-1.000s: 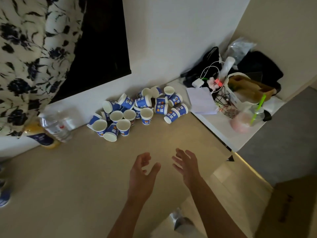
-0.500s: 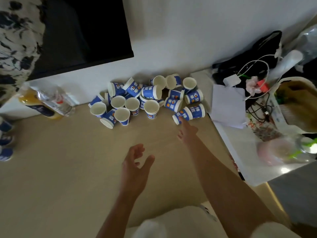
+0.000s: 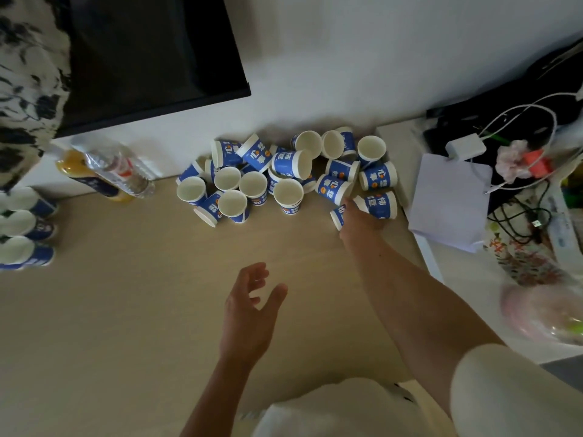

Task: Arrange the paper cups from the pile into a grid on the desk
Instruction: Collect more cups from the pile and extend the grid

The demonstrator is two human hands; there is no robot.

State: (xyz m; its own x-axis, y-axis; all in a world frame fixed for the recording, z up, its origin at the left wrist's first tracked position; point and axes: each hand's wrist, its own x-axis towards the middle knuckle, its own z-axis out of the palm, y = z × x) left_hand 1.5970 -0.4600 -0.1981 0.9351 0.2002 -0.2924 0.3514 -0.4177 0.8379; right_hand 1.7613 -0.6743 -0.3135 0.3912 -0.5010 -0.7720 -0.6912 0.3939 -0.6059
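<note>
A pile of blue-and-white paper cups (image 3: 285,175) lies against the wall at the back of the beige desk (image 3: 126,310); some stand upright, others lie on their sides. My right hand (image 3: 359,219) reaches to the pile's front right corner, its fingers curled over a cup lying on its side (image 3: 338,215). My left hand (image 3: 252,305) hovers over the middle of the desk, fingers loosely spread, holding nothing. Three upright cups (image 3: 22,225) stand in a column at the left edge.
Two bottles (image 3: 107,171) lie left of the pile by the wall. A dark screen (image 3: 151,52) hangs above. To the right, a white side table (image 3: 432,257) carries paper sheets (image 3: 451,200), cables, a charger and bags. A patterned curtain hangs far left.
My right hand has moved forward from above the desk to the pile and closed over the lying cup. The view shifted closer and leftward, bringing the left column of cups into sight.
</note>
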